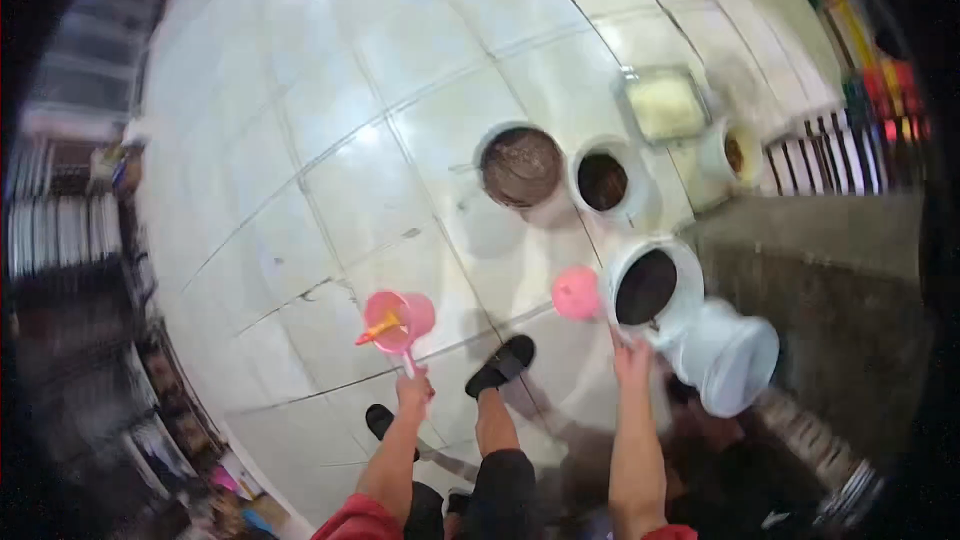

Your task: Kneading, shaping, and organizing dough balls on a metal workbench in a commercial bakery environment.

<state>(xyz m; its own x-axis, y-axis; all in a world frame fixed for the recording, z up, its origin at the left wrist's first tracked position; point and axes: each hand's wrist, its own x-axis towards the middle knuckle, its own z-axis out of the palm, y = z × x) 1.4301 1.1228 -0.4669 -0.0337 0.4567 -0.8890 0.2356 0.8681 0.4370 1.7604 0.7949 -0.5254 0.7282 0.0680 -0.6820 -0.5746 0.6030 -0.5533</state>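
Observation:
My left hand [414, 392] is closed round the handle of a pink dipper [421, 312]. A yellow-orange object [386, 326] with a reddish end lies in the dipper; its kind is unclear. My right hand [632, 358] grips the near edge of a white bucket [683, 268] with dark contents, though motion blurs the fingers. Touching or close to that bucket's left side is a round pink object [576, 293]. Against its lower right is another white bucket [742, 365], tilted over.
Farther off stand a bucket of brown liquid [521, 167], a white bucket with dark contents [603, 181], a square pale-filled container [666, 106] and another white bucket [714, 152]. Dark railings [820, 155] edge the right. Below are feet in black sandals [503, 364] on pale tiles.

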